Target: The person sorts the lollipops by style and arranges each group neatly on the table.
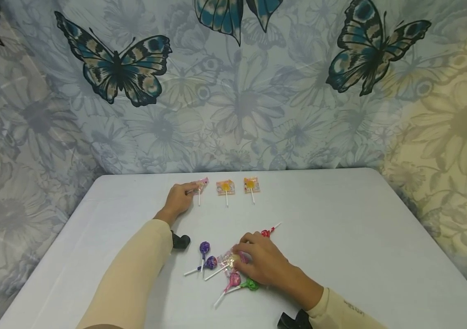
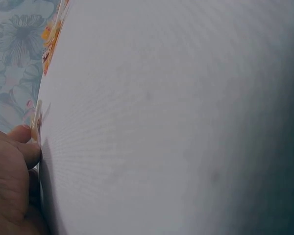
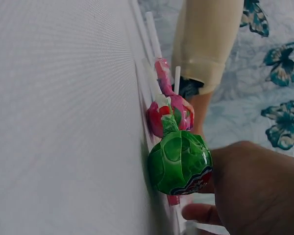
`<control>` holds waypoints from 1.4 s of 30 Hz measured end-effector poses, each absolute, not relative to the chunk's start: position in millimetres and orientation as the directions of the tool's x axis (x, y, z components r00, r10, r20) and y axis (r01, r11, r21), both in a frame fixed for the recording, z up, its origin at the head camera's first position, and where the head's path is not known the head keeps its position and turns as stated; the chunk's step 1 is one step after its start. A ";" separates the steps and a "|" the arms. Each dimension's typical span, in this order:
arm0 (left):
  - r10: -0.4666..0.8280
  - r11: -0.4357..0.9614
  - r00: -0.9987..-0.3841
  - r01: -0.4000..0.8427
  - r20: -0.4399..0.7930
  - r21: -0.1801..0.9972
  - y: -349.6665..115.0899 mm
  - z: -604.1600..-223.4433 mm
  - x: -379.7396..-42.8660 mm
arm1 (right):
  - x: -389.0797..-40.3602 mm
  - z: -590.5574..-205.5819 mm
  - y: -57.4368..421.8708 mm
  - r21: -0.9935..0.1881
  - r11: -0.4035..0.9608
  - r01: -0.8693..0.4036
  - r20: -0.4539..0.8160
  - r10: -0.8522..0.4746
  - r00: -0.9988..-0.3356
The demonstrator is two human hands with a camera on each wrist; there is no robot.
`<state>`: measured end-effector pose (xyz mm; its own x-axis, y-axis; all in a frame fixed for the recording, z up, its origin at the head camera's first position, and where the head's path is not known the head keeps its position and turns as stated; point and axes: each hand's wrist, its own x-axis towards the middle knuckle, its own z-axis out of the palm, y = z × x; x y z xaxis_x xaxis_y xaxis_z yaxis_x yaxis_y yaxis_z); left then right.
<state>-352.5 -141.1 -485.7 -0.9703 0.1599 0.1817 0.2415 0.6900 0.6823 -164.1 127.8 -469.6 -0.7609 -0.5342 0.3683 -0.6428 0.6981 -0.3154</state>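
At the far side of the table, my left hand touches a flat lollipop in a pink clear wrapper, its thumb and fingertips at the wrapper's left edge. In the left wrist view the thumb and a finger pinch that edge. My right hand is over a loose group of lollipops, thumb and fingers curled at a clear-wrapped lollipop with a white stick. Close by lie a pink lollipop and a green lollipop. A red lollipop shows just beyond the right hand.
Two orange-wrapped flat lollipops stand in a row with the pink one along the far edge. Two purple lollipops lie left of the group. The white table meets a butterfly-patterned wall.
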 end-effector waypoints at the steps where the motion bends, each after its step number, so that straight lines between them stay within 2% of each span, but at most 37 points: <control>1: 0.156 0.689 -0.971 0.237 0.179 0.685 -141.2 -486.0 -352.6 | -164.6 -469.8 128.0 -0.313 0.699 -0.643 0.379 -0.529 -0.759; 9: 0.146 0.691 -0.972 0.232 0.182 0.685 -140.7 -486.2 -352.5 | -164.5 -470.9 128.2 -0.375 0.711 -0.595 0.365 -0.477 -0.799; 14: 0.152 0.693 -0.969 0.246 0.196 0.677 -140.4 -486.1 -352.7 | -161.6 -468.0 127.1 -0.413 0.736 -0.536 0.284 -0.456 -0.844; 19: 0.152 0.698 -0.967 0.251 0.203 0.671 -140.0 -485.6 -352.2 | -161.5 -465.6 125.7 -0.388 0.788 -0.478 0.180 -0.444 -0.878; 24: 0.144 0.702 -0.972 0.233 0.186 0.673 -139.8 -485.5 -351.5 | -163.4 -466.2 126.4 -0.339 0.810 -0.478 0.236 -0.419 -0.877; 29: 0.140 0.714 -0.975 0.219 0.171 0.666 -139.3 -486.1 -350.8 | -164.1 -466.8 126.8 -0.354 0.820 -0.449 0.304 -0.353 -0.885; 37: 0.139 0.722 -0.975 0.218 0.172 0.657 -139.0 -485.5 -350.9 | -162.3 -466.6 124.9 -0.354 0.834 -0.423 0.215 -0.368 -0.905; 42: 0.139 0.725 -0.976 0.218 0.171 0.654 -139.8 -486.1 -351.1 | -164.2 -466.8 124.6 -0.362 0.829 -0.426 0.241 -0.358 -0.902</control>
